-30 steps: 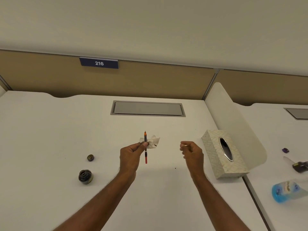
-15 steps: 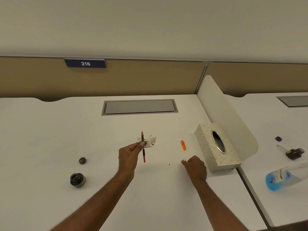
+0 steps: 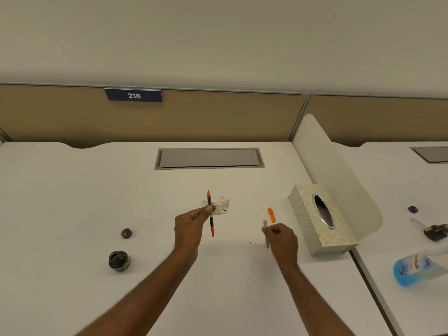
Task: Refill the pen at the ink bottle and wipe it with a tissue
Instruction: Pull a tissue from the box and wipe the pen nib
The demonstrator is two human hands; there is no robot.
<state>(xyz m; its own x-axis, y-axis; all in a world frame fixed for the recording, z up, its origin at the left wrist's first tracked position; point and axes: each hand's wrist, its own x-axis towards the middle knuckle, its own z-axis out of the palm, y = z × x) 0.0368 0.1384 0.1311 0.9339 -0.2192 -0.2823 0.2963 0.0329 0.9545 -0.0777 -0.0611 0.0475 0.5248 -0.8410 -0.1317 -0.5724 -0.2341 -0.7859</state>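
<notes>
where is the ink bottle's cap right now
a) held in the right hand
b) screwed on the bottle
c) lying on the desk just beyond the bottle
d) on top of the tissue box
c: the cap lies on the desk apart from the open ink bottle, a little farther from the person, with neither hand near it.

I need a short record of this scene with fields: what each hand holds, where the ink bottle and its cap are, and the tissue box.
left hand: holds pen upright, with stained tissue
right hand: holds a pale, thin barrel-like piece
ink bottle: open, on desk, left of the arms
bottle cap: lies apart, behind bottle
orange piece: on desk near right hand
tissue box: at right, beside divider
</notes>
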